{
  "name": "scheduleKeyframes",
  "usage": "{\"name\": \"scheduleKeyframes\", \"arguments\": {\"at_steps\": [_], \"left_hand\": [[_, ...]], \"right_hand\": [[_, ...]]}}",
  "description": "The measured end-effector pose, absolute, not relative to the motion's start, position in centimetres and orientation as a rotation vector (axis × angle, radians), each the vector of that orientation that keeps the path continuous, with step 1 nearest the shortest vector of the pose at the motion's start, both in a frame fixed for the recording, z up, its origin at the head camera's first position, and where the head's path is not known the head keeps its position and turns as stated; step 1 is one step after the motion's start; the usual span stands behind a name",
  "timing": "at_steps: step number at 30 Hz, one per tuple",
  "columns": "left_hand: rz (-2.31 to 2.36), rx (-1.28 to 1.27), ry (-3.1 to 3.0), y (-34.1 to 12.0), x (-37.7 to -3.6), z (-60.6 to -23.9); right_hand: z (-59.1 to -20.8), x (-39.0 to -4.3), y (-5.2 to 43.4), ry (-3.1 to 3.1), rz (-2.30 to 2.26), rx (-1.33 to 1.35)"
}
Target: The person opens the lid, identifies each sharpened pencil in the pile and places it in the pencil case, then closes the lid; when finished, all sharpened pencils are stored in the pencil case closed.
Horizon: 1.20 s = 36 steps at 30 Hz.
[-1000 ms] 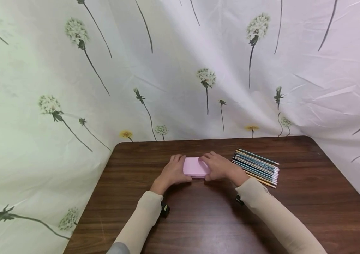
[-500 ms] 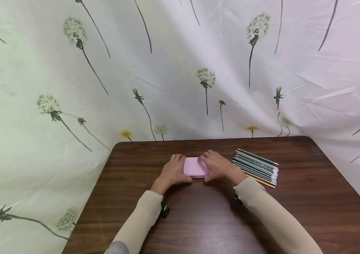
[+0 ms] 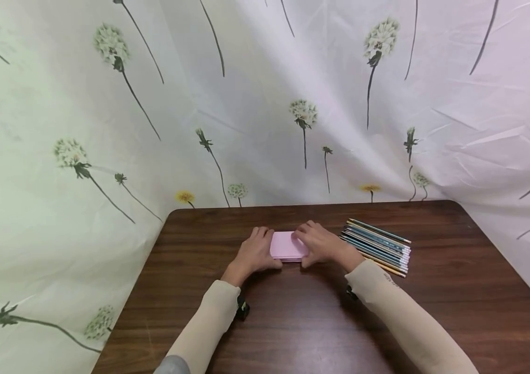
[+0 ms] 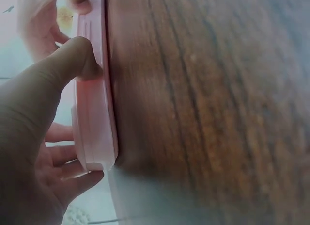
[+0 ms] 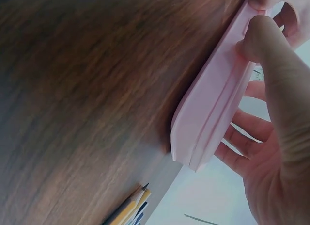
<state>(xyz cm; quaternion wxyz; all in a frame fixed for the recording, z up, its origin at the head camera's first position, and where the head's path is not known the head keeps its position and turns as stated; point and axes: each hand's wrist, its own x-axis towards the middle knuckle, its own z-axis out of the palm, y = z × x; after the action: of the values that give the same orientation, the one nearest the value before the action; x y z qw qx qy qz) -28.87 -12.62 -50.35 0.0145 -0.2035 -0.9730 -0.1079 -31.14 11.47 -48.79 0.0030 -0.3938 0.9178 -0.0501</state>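
Observation:
A shallow pink plastic box (image 3: pixel 286 245) with a ridge along its wall sits near the table's far side. My left hand (image 3: pixel 255 253) grips its left end and my right hand (image 3: pixel 321 246) its right end. In the left wrist view, the left thumb (image 4: pixel 80 60) presses on the box's near wall while the fingers reach round the other side. The right wrist view has the right thumb (image 5: pixel 261 43) against that same wall, the other fingers spread behind the box. Both thumbs are close together there. The inside of the box is hidden.
A row of several pencils (image 3: pixel 377 248), teal, yellow and dark, lies on the brown wooden table (image 3: pixel 293 322) to the right, near the right forearm. Behind the table hangs a white cloth (image 3: pixel 255 130) with a dandelion print.

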Motion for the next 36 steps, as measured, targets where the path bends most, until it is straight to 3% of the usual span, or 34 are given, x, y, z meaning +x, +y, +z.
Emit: {"name": "scheduleKeyframes", "arguments": {"at_steps": [28,36], "left_hand": [[-0.251,-0.578,-3.065,-11.5,-28.5,-50.1],[-0.55,-0.58,-3.103,-12.5,-28.1,-50.0]], "right_hand": [[-48.3,-31.2,11.9,2.818,-0.322,-1.186],[-47.4,-31.5,12.4,2.753,-0.394,-1.105]]}}
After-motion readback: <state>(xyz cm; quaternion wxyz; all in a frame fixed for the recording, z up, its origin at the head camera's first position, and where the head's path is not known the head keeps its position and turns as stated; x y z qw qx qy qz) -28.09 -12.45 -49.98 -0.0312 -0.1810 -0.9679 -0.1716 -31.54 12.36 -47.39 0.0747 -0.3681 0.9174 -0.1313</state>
